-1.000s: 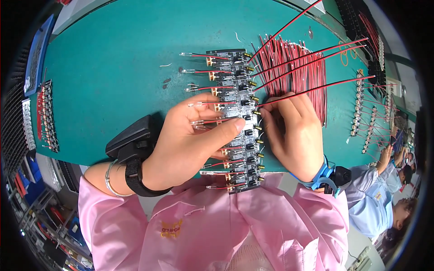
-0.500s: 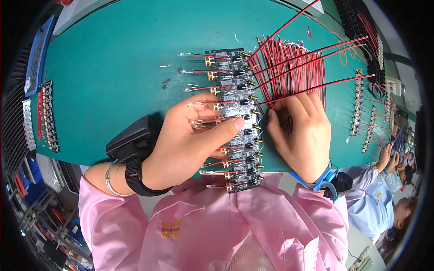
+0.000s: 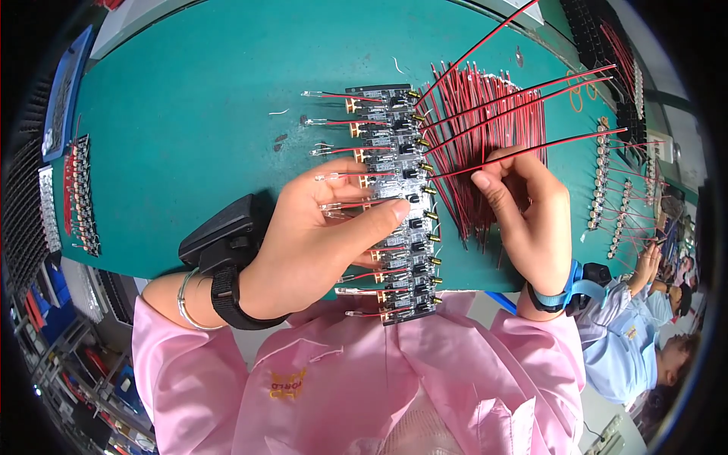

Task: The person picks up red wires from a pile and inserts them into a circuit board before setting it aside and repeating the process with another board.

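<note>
My left hand grips a long black panel of small circuit boards, its thumb on top and fingers under the left edge. Short red-and-black leads with small clear tips stick out of the panel's left side. From its upper right side, several long red-and-black wires run out to the right. My right hand is over the lower right of a thick bundle of loose red-and-black wires. Its thumb and fingers are curled together; what lies between them is hidden.
Everything lies on a green work mat. Finished-looking strips with wires lie at the right, another strip at the far left. Rubber bands lie beyond the bundle. A co-worker in light blue sits at the right.
My right hand has shifted right, its fingers now curled in toward the thumb. Wire ends at the bundle's lower side are uncovered. My left hand and the panel have barely moved.
</note>
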### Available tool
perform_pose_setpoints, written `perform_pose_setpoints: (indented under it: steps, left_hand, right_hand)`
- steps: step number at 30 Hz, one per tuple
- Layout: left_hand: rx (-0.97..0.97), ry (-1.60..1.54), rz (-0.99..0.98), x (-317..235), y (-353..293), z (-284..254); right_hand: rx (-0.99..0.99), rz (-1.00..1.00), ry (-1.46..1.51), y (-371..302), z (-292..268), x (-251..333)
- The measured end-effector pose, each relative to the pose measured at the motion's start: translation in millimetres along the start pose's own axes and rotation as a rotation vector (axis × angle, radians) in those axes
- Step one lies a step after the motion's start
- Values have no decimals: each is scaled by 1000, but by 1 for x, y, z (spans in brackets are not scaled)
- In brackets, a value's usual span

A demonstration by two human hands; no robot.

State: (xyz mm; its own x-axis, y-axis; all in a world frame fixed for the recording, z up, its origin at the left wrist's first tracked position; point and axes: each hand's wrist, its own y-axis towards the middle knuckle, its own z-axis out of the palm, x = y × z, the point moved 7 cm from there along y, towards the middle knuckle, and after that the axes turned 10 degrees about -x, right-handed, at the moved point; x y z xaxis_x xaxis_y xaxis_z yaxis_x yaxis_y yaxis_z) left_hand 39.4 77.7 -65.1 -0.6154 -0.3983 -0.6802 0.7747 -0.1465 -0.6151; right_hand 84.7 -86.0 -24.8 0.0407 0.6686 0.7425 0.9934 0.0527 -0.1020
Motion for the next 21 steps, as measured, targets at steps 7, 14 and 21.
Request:
perform_pose_setpoints:
  steps: [7,14,21]
  left_hand:
    - [-4,13,-13,0,-1,-2]
    - [-8,7,-21,-1,-1,-2]
    - [1,14,-2,-1,0,-1]
  right_hand:
    - [-104,-56,315,7,-9,-3]
    - [-257,-157,501,7,-19,4]
    - [-286,-196,322,12,-15,-4]
